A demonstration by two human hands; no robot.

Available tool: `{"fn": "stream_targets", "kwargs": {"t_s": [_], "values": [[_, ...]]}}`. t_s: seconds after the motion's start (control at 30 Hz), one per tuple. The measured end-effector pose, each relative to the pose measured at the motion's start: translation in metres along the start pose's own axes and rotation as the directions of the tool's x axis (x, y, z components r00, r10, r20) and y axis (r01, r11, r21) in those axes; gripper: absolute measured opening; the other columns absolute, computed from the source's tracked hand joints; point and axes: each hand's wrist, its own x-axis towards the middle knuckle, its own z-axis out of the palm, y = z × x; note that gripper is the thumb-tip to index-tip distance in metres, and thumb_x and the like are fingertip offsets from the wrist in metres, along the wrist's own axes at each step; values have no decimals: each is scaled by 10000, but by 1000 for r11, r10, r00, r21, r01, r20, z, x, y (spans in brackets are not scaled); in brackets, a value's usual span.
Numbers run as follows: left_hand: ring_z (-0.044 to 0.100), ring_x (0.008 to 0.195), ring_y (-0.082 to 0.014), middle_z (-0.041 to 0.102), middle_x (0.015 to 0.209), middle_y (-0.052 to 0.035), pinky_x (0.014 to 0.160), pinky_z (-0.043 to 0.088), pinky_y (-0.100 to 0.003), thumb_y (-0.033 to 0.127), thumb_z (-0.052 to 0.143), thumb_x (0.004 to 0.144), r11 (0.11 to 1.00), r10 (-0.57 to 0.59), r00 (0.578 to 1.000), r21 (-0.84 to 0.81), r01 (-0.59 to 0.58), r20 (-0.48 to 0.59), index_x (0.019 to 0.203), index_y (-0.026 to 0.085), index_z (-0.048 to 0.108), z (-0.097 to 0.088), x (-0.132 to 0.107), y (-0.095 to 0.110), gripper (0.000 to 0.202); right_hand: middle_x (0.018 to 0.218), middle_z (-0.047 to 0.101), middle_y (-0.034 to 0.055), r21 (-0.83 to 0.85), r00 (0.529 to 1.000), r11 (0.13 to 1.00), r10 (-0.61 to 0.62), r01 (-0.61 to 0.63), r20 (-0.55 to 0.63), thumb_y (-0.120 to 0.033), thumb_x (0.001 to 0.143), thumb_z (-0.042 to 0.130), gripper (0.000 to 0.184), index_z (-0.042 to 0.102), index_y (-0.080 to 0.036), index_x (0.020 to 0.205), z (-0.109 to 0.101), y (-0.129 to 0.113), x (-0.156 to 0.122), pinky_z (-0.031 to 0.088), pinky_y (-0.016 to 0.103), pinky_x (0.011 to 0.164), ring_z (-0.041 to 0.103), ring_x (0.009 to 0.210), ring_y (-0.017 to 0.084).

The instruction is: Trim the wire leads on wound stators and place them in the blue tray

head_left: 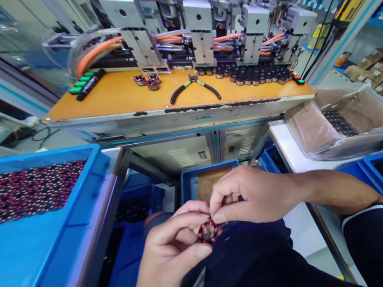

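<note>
Between its thumb and fingers, my left hand (176, 239) grips a small motor stator (208, 232), a black ring wound with red copper wire. It is held above my lap with its round opening facing up toward me. My right hand (246, 196) is closed in a pinch at the stator's upper right edge. Thin red wire ends (223, 225) stick out to the right of the ring, close under my right fingertips. The fingers hide what exactly the pinch holds, though it is right where the wires leave the ring.
A blue bin (47, 256) with rows of stators stands left. On the orange bench (111, 97) ahead lie cutting pliers (194, 86), several stators (151, 83) and dark cylindrical parts (256, 73), before a machine (200, 29). A plastic-lined carton (316, 127) stands right; a blue tray (187, 186) sits below.
</note>
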Motion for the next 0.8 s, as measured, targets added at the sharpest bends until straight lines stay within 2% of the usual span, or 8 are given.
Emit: {"fn": "stream_targets", "kwargs": {"t_s": [0.07,0.2,0.5,0.6,0.67,0.7,0.73,0.8], "values": [[669,754,-132,706,991,-52,691,571,-224,223,859,697,998,1,999,-58,2,43,969,292,803,-3,1,-2,286,798,689,13,5,996,996,-85,85,-26,-141,870,647,81,720,-107,862,2,3,-3,467,200,680,608,710,89],[650,702,-98,664,1006,-40,612,558,-179,236,882,670,995,34,999,-100,-30,39,979,302,806,-1,4,-1,325,787,673,22,66,974,975,-207,213,-93,-138,880,631,94,702,-99,833,7,12,-6,469,194,694,602,716,90],[596,651,-64,611,938,-17,565,513,-139,238,885,677,992,128,990,-11,-128,60,968,293,800,8,8,4,309,776,682,24,81,978,981,-163,174,-134,-179,894,637,107,702,-113,841,15,13,-15,469,212,687,602,708,103],[606,703,-91,596,937,-20,595,522,-163,251,870,700,991,136,987,-14,-135,90,949,275,780,9,7,5,266,753,658,17,58,969,969,-236,240,-69,-165,894,650,93,694,-112,831,10,14,-19,476,198,658,588,672,92],[624,744,-121,584,930,-26,641,541,-206,298,855,721,991,131,985,-46,-127,112,955,258,759,10,8,6,257,763,654,22,-54,936,935,-351,350,-28,-169,897,672,87,685,-108,837,5,15,-21,488,192,660,591,669,88],[626,754,-133,578,915,-28,658,543,-224,330,846,731,990,131,984,-69,-123,124,957,247,749,10,8,6,259,786,662,35,-161,904,895,-426,416,-34,-173,907,671,85,681,-103,860,2,16,-21,500,200,686,606,696,95],[621,751,-137,574,896,-28,668,538,-233,361,835,741,989,128,983,-93,-116,134,955,235,740,10,8,6,266,818,673,53,-286,859,831,-510,477,-49,-181,922,661,91,677,-94,897,0,17,-20,512,213,724,622,742,107],[597,726,-129,577,890,-32,668,516,-234,413,822,746,986,107,984,-139,-87,145,944,218,730,11,8,5,293,891,694,89,-504,731,658,-678,559,-74,-186,962,610,125,666,-76,978,-3,19,-16,524,242,811,641,851,128]]}}
